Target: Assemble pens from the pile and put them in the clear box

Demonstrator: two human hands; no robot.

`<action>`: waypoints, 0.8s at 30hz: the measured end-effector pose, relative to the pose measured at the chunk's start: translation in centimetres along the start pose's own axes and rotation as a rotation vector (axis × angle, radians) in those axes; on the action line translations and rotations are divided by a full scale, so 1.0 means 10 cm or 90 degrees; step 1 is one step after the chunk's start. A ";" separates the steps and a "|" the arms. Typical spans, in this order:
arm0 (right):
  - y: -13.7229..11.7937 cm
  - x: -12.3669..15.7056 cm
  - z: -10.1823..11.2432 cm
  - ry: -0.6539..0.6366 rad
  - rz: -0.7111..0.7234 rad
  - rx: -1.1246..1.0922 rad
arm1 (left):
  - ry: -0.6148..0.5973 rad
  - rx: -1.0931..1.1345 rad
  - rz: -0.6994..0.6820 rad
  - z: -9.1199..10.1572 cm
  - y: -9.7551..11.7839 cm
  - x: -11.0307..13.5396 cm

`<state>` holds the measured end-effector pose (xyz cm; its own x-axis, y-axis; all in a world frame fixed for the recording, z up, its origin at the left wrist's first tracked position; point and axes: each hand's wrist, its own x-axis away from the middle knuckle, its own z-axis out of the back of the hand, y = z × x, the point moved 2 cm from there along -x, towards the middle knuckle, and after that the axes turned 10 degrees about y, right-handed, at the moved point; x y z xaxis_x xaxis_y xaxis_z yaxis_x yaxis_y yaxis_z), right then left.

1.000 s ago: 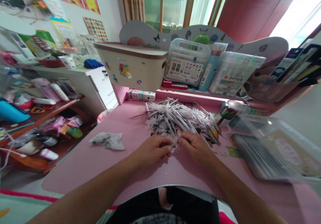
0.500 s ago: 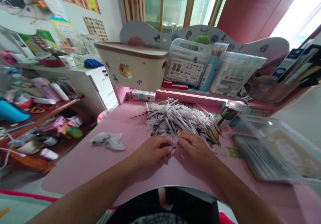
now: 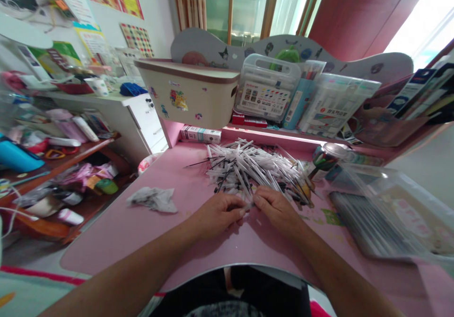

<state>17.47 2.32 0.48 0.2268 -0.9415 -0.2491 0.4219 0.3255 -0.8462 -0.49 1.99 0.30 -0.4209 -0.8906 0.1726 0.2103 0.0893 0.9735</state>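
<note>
Both hands meet in front of a heap of thin white pen tubes and dark pen refills (image 3: 244, 165) on the pink desk (image 3: 117, 241). My left hand (image 3: 220, 213) is closed in a pinch, thumb against forefinger. Just to its right, my right hand (image 3: 275, 206) is pinched too. Between the fingertips is a small whitish translucent pen part (image 3: 249, 206); most of it is hidden by the fingers, so its exact shape cannot be made out. The near edge of the heap lies right beyond my knuckles.
A crumpled white tissue (image 3: 152, 198) lies left. At right stand a can (image 3: 328, 158) and an open clear plastic box (image 3: 418, 208), with a stack of grey rods (image 3: 369, 222) beside it. A lidded cream bin (image 3: 191, 99) and marker cases (image 3: 267, 90) sit on the shelf.
Both hands stay together at the heap, with only a slight shift of the fingers. The whole view has moved a little; nothing else visibly differs.
</note>
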 end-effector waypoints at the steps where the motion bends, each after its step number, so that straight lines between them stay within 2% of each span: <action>1: 0.00 0.00 0.00 0.002 -0.011 -0.016 | 0.000 0.006 0.002 0.00 0.01 0.00; 5: -0.03 0.03 0.00 0.012 -0.046 -0.073 | 0.010 0.024 0.009 0.01 0.02 0.01; 12: -0.01 0.02 -0.02 0.015 -0.041 -0.037 | 0.013 0.028 0.019 0.01 -0.02 0.00; 17: 0.05 0.04 -0.03 0.014 -0.054 -0.068 | 0.019 0.058 0.026 0.00 -0.04 -0.02; 19: 0.05 0.04 -0.03 0.038 -0.054 -0.076 | 0.066 0.087 0.014 0.04 -0.02 -0.03; 21: 0.04 0.05 -0.04 0.072 -0.038 -0.042 | 0.159 0.142 -0.018 0.11 0.02 -0.03; 24: -0.04 0.06 -0.10 0.079 0.073 0.082 | 0.312 0.236 -0.069 0.23 0.08 -0.02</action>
<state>16.59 1.57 0.18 0.1725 -0.8988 -0.4030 0.5098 0.4316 -0.7442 -2.27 3.24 1.42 0.0501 -0.9965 0.0665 -0.1682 0.0573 0.9841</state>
